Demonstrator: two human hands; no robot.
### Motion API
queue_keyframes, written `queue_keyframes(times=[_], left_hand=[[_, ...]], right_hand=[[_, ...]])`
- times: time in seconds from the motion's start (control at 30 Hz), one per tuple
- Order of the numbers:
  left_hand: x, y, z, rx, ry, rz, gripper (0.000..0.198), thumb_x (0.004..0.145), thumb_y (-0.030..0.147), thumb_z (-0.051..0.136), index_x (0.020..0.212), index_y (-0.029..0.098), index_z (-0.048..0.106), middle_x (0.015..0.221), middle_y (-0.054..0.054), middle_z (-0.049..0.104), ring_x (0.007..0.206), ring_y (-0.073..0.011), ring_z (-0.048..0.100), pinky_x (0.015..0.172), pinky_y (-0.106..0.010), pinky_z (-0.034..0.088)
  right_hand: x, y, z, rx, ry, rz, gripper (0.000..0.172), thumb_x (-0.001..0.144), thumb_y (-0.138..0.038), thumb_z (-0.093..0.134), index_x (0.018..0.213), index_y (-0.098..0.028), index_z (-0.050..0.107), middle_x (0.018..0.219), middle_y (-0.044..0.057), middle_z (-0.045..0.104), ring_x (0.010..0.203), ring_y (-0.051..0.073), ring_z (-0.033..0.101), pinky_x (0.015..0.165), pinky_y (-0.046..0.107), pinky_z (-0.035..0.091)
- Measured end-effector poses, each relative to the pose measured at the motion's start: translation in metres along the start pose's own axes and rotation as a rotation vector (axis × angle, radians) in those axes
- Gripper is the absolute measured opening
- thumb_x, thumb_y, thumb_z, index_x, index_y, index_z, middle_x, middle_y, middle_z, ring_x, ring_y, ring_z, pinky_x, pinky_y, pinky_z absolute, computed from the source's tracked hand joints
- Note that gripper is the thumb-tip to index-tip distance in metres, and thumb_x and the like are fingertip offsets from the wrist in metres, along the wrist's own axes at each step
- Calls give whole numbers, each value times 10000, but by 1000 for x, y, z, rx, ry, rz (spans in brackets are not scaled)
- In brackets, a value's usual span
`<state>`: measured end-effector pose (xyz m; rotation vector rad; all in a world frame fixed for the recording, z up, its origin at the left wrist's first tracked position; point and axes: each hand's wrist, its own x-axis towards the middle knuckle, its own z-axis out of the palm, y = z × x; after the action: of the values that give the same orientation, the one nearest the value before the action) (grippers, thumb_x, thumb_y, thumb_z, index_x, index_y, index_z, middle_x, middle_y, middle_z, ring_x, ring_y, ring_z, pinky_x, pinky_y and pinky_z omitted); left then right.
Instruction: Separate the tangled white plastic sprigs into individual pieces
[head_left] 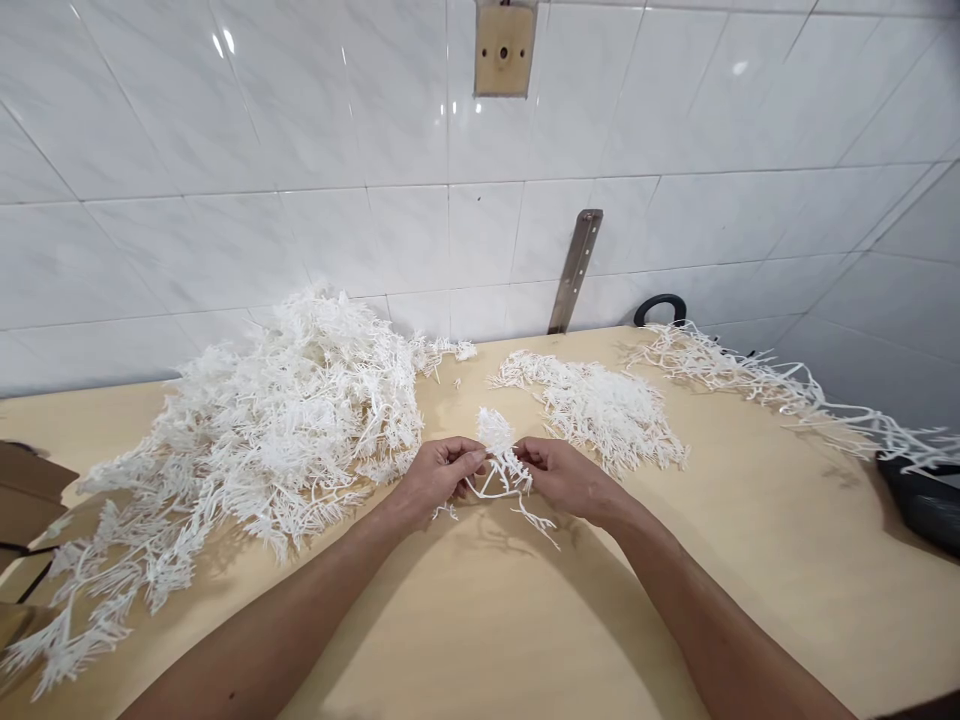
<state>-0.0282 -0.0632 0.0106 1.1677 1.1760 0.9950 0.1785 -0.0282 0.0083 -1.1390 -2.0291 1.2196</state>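
Between my hands, just above the table [480,620], is a white branching sprig [501,455] with feathery tips and thin bare stems hanging below. My left hand [442,470] pinches its left side between thumb and fingers. On the other side my right hand [559,475] is closed on the sprig's right edge, its fingertips partly hidden. A large heap of white feathery sprigs [300,410] lies to the left of my left hand. Beyond my right hand is a smaller, flatter pile of trimmed white sprigs [600,405].
Bare white stems [772,385] lie along the right back edge, near a black ring-shaped handle [660,308]. A black object [919,500] sits at the right edge, a cardboard box [34,485] at the left. A metal bracket [577,270] leans against the tiled wall [405,120].
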Motion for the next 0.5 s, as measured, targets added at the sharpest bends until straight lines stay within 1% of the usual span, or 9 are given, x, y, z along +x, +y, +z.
queue_keyframes(times=[0.1,0.17,0.23,0.3,0.4,0.5], left_hand=[[0,0,0,-4,23,9,353,736,479,724,776,131,674,633,11,573,512,-79,474,468,-197,364],[1,-1,0,-19,41,26,357,730,482,728,751,132,662,626,11,568,514,-78,475,470,-196,360],[2,-2,0,-35,49,36,351,728,475,728,755,131,663,643,3,582,531,-83,492,481,-198,372],[3,-3,0,-36,57,28,344,728,466,723,771,129,670,643,-3,589,533,-88,500,481,-200,377],[4,-4,1,-27,82,0,335,712,450,729,787,128,673,635,-8,597,520,-95,504,468,-203,378],[3,-2,1,-43,79,-27,316,709,432,728,814,140,669,661,-8,610,505,-88,499,452,-198,365]], right_hand=[[-3,-4,2,26,-137,5,238,826,-412,615,777,-180,631,648,-21,553,596,127,465,547,243,340],[-5,-7,4,31,-241,6,242,831,-412,622,765,-179,627,597,-28,521,560,120,440,529,247,319],[-6,-9,5,42,-293,1,244,836,-418,628,784,-179,632,584,-26,524,551,123,447,526,252,319],[-6,-9,7,61,-258,-6,251,830,-433,644,833,-183,639,611,-21,545,561,126,459,527,252,325],[-4,-5,5,125,-145,-2,294,794,-456,690,890,-182,641,690,-7,576,596,127,480,527,247,345],[-3,-1,-1,267,-152,-5,361,773,-429,734,1016,-183,631,848,28,617,676,133,531,543,239,389]])
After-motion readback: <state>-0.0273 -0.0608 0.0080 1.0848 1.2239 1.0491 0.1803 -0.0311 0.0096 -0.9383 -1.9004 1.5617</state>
